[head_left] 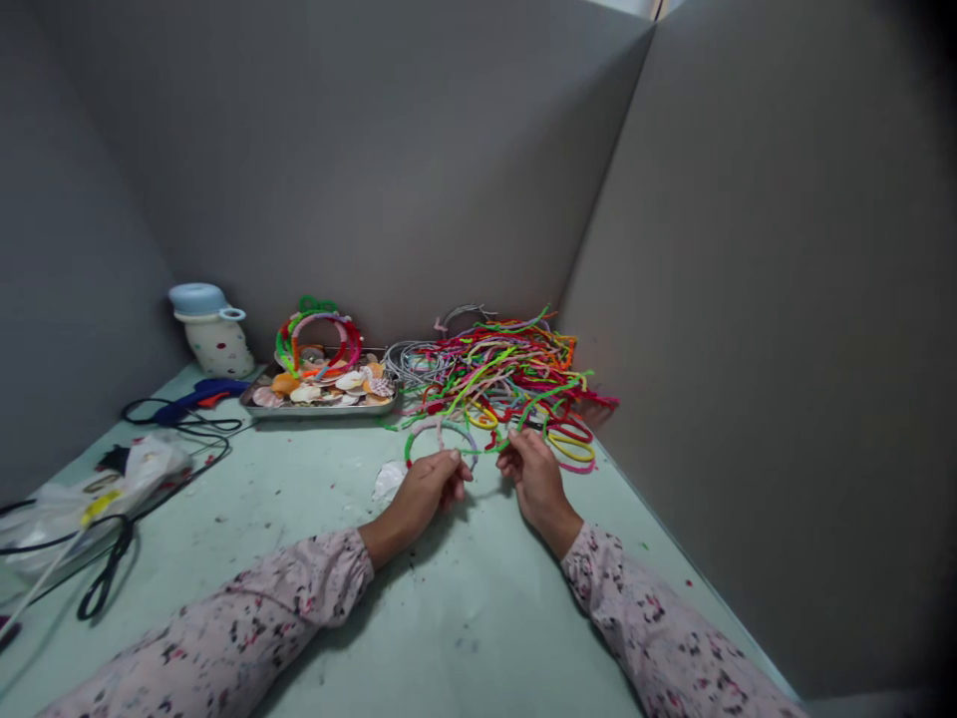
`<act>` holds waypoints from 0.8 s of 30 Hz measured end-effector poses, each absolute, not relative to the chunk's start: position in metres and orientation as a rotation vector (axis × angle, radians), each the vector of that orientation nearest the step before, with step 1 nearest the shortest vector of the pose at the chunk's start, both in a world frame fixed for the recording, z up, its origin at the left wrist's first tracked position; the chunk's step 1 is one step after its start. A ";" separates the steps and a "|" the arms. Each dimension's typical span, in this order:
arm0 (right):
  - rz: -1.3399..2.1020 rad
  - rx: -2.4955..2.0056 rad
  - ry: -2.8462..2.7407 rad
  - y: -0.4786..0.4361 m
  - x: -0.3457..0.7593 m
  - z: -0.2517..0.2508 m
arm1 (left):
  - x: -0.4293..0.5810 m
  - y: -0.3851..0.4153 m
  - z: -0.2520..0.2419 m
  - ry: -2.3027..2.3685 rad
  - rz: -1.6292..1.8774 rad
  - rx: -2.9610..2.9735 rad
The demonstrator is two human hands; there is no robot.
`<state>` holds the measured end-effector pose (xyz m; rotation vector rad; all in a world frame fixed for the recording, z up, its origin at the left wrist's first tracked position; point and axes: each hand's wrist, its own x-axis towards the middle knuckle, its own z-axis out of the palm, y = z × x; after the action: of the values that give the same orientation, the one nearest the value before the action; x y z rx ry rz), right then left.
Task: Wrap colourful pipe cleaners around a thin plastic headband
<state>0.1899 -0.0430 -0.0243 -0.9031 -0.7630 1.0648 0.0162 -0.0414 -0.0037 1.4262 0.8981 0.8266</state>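
Observation:
My left hand (426, 489) is closed on a hoop-shaped headband (440, 431), part pale and part wrapped in green fuzzy pipe cleaner. My right hand (532, 475) is closed in a pinch on the green pipe cleaner (489, 448) that runs off the headband's right end. Both hands rest low over the pale green table (299, 519), just in front of a big heap of coloured pipe cleaners (508, 374). Floral sleeves cover both forearms.
A metal tray (321, 407) of seashells stands at the back, with wrapped headbands (318, 334) leaning behind it and bare metal headbands (410, 361) beside it. A lidded jar (213, 329), blue glue gun (198, 396), black cables, scissors (105, 573) and a plastic bag (82, 499) lie left. Grey walls enclose the table.

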 end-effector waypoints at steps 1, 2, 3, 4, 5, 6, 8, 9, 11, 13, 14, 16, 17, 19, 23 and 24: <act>1.051 -0.907 -0.774 -0.043 0.189 -0.025 | 0.016 -0.041 -0.003 0.896 0.829 1.410; 1.040 -0.909 -0.783 -0.043 0.189 -0.025 | 0.016 -0.041 -0.003 0.895 0.837 1.392; 1.034 -0.910 -0.790 -0.043 0.189 -0.026 | 0.016 -0.041 -0.002 0.892 0.850 1.376; 1.031 -0.910 -0.796 -0.043 0.190 -0.026 | 0.016 -0.041 -0.002 0.887 0.865 1.363; 1.029 -0.911 -0.801 -0.042 0.190 -0.027 | 0.015 -0.041 -0.002 0.883 0.879 1.351; 1.025 -0.914 -0.805 -0.042 0.190 -0.027 | 0.015 -0.041 -0.002 0.880 0.887 1.339; 1.013 -0.930 -0.815 -0.042 0.191 -0.028 | 0.015 -0.041 -0.002 0.880 0.887 1.308; 1.005 -0.941 -0.824 -0.041 0.191 -0.028 | 0.015 -0.040 -0.003 0.884 0.880 1.282; 0.989 -0.958 -0.848 -0.041 0.191 -0.029 | 0.016 -0.040 -0.004 0.879 0.854 1.206; 0.978 -0.967 -0.870 -0.041 0.191 -0.030 | 0.016 -0.039 -0.005 0.833 0.809 1.113; 0.975 -0.972 -0.875 -0.042 0.190 -0.030 | 0.016 -0.038 -0.005 0.797 0.779 1.067; 0.971 -0.984 -0.871 -0.042 0.189 -0.029 | 0.015 -0.038 -0.005 0.723 0.719 0.984; 0.967 -0.990 -0.869 -0.042 0.189 -0.029 | 0.015 -0.039 -0.005 0.695 0.691 0.951; 0.951 -1.007 -0.869 -0.042 0.188 -0.028 | 0.015 -0.040 -0.003 0.668 0.641 0.908; 0.927 -1.040 -0.882 -0.043 0.187 -0.024 | 0.015 -0.043 -0.001 0.661 0.574 0.926; 0.926 -1.043 -0.885 -0.043 0.187 -0.024 | 0.015 -0.043 -0.001 0.661 0.569 0.937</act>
<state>0.1866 -0.0432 -0.0237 -1.0427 -0.8846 0.9255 0.0154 -0.0430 -0.0009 0.9369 0.6607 0.5685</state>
